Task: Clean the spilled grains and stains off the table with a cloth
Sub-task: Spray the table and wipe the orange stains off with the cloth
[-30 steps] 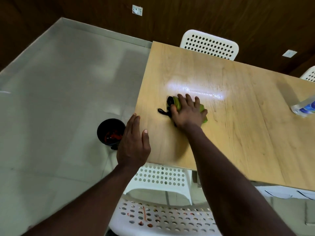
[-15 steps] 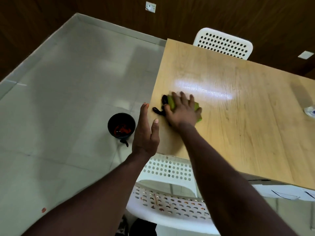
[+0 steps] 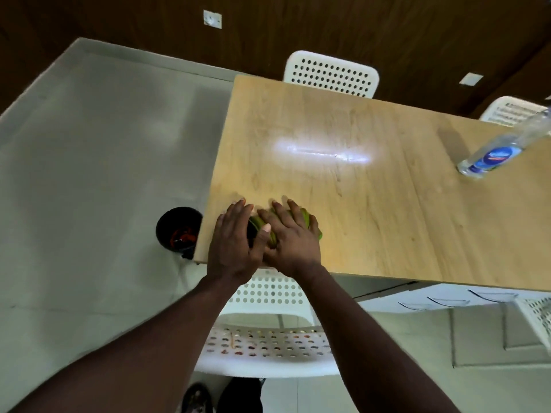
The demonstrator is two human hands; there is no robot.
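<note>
Now our left hand (image 3: 235, 242) has joined our right hand (image 3: 290, 239) at the cloth (image 3: 314, 226), fingers (image 3: 295, 210) straight, probably to sweep off the tabletop (image 3: 372, 204) edge.

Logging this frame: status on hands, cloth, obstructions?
Left hand against green cloth, right hand pressing on it, fingers straight. Cloth near table corner; black bin on floor beside. Water bottle far off, not in the way.

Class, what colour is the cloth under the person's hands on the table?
The cloth is green, seen best in the head view.
</note>
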